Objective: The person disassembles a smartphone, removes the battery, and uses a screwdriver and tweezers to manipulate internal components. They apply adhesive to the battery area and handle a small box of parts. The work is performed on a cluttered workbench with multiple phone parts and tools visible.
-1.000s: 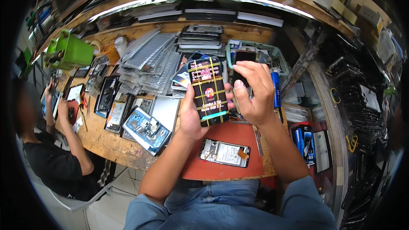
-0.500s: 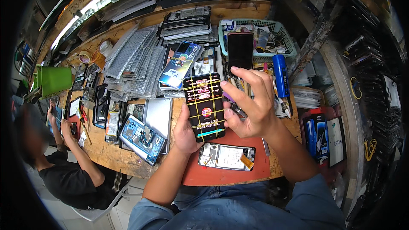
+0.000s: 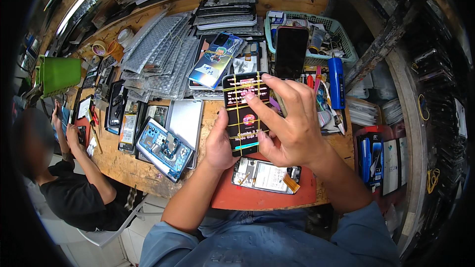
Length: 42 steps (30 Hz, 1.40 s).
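My left hand (image 3: pixel 220 143) grips a lit smartphone (image 3: pixel 238 129) by its left side and lower edge. Thin yellow bands cross the phone lengthwise and crosswise over its dark screen. My right hand (image 3: pixel 299 123) is over the phone's right side, fingers apart, with the index fingertip at the upper part of the screen; whether it touches the glass I cannot tell. Below the phone, an opened smartphone (image 3: pixel 262 174) lies on a red mat (image 3: pixel 237 199), its battery and an orange flex cable (image 3: pixel 291 183) showing.
Left of my hands lies a blue phone frame (image 3: pixel 163 149) with exposed parts. Behind are bubble-wrapped stacks (image 3: pixel 158 59), a boxy blue tool (image 3: pixel 336 84) and a green basket (image 3: pixel 354 54) of parts. A co-worker (image 3: pixel 74 198) sits at the left.
My right index finger has moved lower and to the left over the screen. The view has shifted slightly, and the phone stays in my left hand.
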Available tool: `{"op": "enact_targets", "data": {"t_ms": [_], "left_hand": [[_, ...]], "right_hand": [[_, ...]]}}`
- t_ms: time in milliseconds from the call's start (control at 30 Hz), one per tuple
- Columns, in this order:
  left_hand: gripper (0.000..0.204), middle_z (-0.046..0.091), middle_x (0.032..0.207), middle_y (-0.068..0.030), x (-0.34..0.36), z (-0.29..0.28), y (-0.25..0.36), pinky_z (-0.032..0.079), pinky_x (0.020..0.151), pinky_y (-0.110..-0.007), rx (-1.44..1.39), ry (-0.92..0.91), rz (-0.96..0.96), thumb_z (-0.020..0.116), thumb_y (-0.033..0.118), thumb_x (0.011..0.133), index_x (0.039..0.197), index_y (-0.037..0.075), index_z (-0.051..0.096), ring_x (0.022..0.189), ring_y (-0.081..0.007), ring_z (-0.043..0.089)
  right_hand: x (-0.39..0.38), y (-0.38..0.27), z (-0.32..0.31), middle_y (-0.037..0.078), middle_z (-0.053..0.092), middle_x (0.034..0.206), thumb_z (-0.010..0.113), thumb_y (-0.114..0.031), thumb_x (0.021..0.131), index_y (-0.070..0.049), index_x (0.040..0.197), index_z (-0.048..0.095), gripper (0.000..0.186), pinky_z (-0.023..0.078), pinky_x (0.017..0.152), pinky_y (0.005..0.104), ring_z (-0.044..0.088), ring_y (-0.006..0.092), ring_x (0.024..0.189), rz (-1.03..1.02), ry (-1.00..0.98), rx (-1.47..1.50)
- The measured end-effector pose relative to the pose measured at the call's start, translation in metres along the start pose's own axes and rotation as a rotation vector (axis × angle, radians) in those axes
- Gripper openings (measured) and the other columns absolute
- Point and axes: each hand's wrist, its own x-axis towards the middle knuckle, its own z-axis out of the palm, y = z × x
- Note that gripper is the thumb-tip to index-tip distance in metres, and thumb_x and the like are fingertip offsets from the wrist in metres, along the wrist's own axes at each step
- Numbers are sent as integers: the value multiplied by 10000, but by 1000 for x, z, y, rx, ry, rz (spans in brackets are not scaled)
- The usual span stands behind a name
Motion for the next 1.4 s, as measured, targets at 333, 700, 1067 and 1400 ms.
{"op": "enact_targets", "data": {"t_ms": [333,700,1067,1400], "left_hand": [[801,645,1523,-263,7,-20,11,574,1148,-537,-42,-53,80,191,618,1189,1667,18,421,1349,-379,695],[839,648,1513,-283,9,-22,19,619,1085,-557,-103,-74,108,189,648,1179,1646,-2,440,1298,-434,719],[846,655,1501,-276,8,-21,20,621,1080,-547,-69,-91,116,190,645,1179,1638,-17,448,1312,-421,712],[825,665,1487,-279,6,-20,13,606,1106,-538,-119,-68,96,177,627,1185,1647,-1,445,1309,-436,711]], "right_hand": [[-2,2,1,233,641,1427,718,-287,753,-33,1209,802,530,453,1044,541,586,395,1221,-88,11,54],[-2,5,1,167,673,1438,719,-243,684,-38,971,776,357,452,1050,544,623,338,1230,-116,12,74],[-3,0,1,220,650,1470,703,-252,673,-39,1101,824,493,453,1054,547,599,383,1244,-105,-28,34],[-6,-1,6,214,656,1453,705,-238,663,-44,1083,810,474,449,1044,544,615,381,1225,-105,-48,63]]}}
